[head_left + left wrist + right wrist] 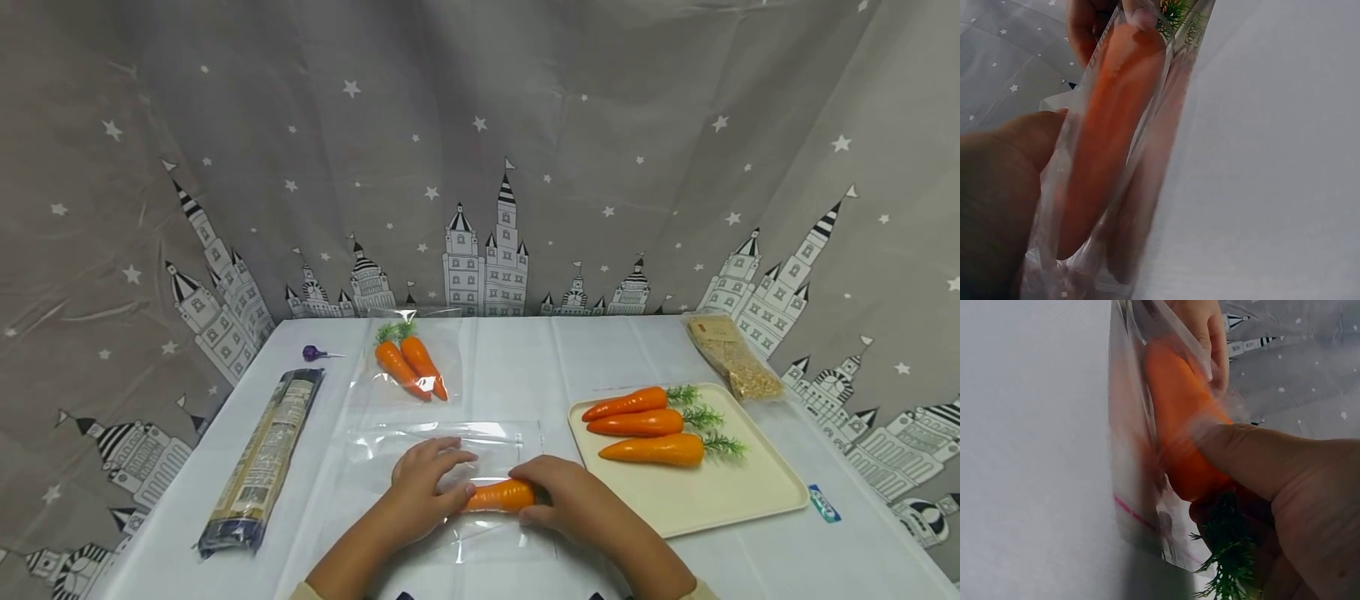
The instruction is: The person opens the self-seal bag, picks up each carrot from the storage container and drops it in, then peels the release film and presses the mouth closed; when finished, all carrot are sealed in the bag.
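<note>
Currently, the right hand (566, 498) pinches a glossy orange carrot (498, 497) near its feathery green leaves (1229, 550); the carrot lies at least partly inside a clear, flat plastic bag (491, 432) on the white-covered worktop (517, 362). Fingers parted, the left hand (422, 485) has its thumb beside the tip. Rightward, a cream rectangular tray (738, 498) bears three leafy orange carrots (652, 423).

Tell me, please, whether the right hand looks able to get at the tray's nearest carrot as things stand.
Probably not yet: the right hand grips another carrot. Once freed, it likely could: the nearest carrot lies uncovered on the tray, close to that hand.
</note>
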### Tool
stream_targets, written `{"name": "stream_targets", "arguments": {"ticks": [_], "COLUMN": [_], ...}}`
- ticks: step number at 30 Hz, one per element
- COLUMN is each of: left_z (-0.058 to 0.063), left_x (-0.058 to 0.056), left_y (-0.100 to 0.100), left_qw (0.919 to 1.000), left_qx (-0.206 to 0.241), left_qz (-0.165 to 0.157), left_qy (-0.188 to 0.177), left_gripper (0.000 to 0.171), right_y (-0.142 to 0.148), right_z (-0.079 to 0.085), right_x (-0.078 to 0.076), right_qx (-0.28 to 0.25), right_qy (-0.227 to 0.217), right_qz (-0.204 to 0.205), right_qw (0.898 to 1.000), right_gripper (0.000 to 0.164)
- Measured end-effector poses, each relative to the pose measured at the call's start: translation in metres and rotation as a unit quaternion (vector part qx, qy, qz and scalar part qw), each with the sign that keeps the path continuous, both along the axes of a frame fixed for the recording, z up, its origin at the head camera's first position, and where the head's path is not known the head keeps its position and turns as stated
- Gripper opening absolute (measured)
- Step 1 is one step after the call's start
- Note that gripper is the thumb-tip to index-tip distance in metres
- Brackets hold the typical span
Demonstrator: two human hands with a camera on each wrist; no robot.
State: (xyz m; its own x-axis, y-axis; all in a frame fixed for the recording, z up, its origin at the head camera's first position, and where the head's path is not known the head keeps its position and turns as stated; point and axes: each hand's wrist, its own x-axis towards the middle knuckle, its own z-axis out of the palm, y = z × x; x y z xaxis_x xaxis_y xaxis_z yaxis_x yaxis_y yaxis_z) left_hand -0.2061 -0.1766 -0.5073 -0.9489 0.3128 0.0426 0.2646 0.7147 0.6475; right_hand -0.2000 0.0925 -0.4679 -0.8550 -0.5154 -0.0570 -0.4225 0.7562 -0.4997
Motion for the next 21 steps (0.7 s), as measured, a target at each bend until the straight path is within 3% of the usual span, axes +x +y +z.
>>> {"name": "stream_targets", "arguments": {"ticks": [5,10,17,21], "left_z": [0.003,0.006,0.006,0.005], "left_x": [-0.001,-0.002,0.000,0.002], "left_y": [0.000,0.001,0.001,0.000], "left_qw": [0.9996,0.9990,0.9996,0.9997], "left_qx": [-0.012,-0.019,-0.024,-0.022], "left_qz": [0.009,0.011,0.005,0.002], "left_qy": [-0.023,-0.038,-0.013,0.011], "left_gripper": [0.042,0.043,0.042,0.041], "right_y": [0.005,0.012,0.008,0.003], "right_z": [-0.004,-0.002,-0.005,-0.007], "right_x": [-0.002,-0.003,-0.002,0.000], "right_qx": [-0.038,-0.061,-0.076,-0.090], "right_qy": [-0.035,-0.056,-0.024,-0.028], "right_qz": [-0.015,-0.005,0.031,0.035], "right_qw": [0.999,0.997,0.996,0.995], "right_gripper": [0.052,0.043,0.032,0.030]}}
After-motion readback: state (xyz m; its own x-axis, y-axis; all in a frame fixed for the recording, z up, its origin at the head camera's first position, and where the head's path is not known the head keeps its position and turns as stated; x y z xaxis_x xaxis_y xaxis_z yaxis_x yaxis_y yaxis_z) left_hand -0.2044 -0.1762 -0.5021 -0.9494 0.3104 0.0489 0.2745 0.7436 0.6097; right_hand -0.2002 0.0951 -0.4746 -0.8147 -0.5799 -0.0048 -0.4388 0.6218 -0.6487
